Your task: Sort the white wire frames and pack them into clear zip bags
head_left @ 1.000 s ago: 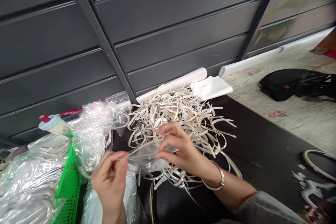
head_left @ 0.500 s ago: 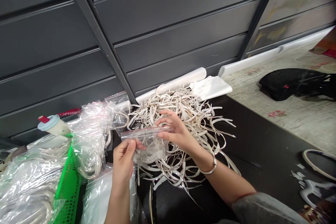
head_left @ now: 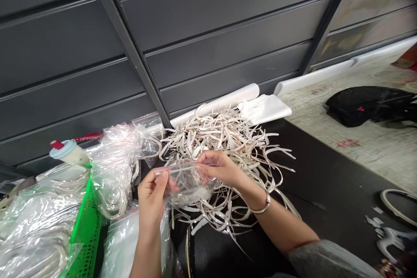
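A: Where is the clear zip bag [head_left: 187, 194] lying, and what is holding it?

B: It is hanging over the black counter [head_left: 312, 165], in front of the pile of curved strips [head_left: 221, 132]. The left hand [head_left: 151, 195] is clamping the left end of the top edge, its thumb pressing on the near face. The right hand [head_left: 223, 169] is pinching the same edge toward its right end.

A: Which parts are being obscured?

B: Fingertips of both hands are lying behind the film and showing through it only faintly. Strips are also showing through; whether any are sitting inside the bag, I cannot tell. Glare is blurring the lower margin. The picture's bottom border is cutting off the green basket [head_left: 85, 226] and the flat bags [head_left: 122, 241] beside it. The right border is cutting off the pale ring [head_left: 395, 208].

A: How is the bag pointing?

B: Its long axis is running left to right, its right end sitting slightly higher in view. The red-lined top edge is facing the pile; the body is draping toward the wearer.

A: What is standing at far left?

B: A lidded cup [head_left: 73, 155] is leaning beside the bagged loops [head_left: 112, 193].
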Motion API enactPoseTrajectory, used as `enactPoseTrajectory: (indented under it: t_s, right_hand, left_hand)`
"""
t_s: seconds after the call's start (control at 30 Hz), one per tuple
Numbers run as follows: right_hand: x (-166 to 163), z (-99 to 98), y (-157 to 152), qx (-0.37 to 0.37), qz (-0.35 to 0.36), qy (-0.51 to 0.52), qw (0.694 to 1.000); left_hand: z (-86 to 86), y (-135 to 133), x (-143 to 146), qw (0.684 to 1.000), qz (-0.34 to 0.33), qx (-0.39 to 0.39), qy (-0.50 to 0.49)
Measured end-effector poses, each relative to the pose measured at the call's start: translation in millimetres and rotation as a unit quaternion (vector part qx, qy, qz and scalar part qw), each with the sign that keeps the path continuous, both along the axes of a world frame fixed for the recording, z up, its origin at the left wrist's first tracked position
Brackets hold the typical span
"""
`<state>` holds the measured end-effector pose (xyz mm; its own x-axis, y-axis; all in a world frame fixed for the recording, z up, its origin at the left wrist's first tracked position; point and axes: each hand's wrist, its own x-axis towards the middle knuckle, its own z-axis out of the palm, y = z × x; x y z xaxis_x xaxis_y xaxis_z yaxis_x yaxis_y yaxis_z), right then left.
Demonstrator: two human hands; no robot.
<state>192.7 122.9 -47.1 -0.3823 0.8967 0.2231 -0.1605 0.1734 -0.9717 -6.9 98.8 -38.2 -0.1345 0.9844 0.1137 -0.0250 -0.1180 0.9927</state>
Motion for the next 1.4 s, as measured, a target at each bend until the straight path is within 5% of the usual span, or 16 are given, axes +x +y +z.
enactPoseTrajectory:
  t_s: [0.1,0.23,0.33,0.5,0.93,1.13,1.3,1.4]
  right_hand:
    - [5,13.1,-12,0.121,-0.066,-0.126,0.982]
    - [2,29.8,-36,0.294,-0.17,-0.284,0.896]
    - [-4,31.9,-48,0.339,-0.16,-0.341,0.862]
    - [-6,26.3,-49,0.389,-0.126,-0.379,0.83]
    - [23,36.1,-33,0.313,-0.119,-0.363,0.87]
    - [15,30.4,-32,0.301,-0.136,-0.317,0.889]
    - [15,24.3,-30,0.317,-0.152,-0.277,0.894]
    - [19,24.3,-30,0.322,-0.178,-0.267,0.891]
  left_hand:
    - [2.9,-10,2,0.996,0.012,0.045,0.075]
    - [10.7,-28,10,0.959,-0.032,0.146,0.242]
    - [15.9,-34,15,0.919,-0.077,0.21,0.324]
    - [17.3,-34,15,0.906,-0.086,0.235,0.342]
    - [15.0,-9,-16,0.931,-0.021,0.167,0.324]
    - [47.6,7,-12,0.865,-0.062,0.199,0.457]
    - [69.7,6,5,0.764,-0.209,0.192,0.579]
    - [76.2,12,-6,0.771,-0.194,0.14,0.591]
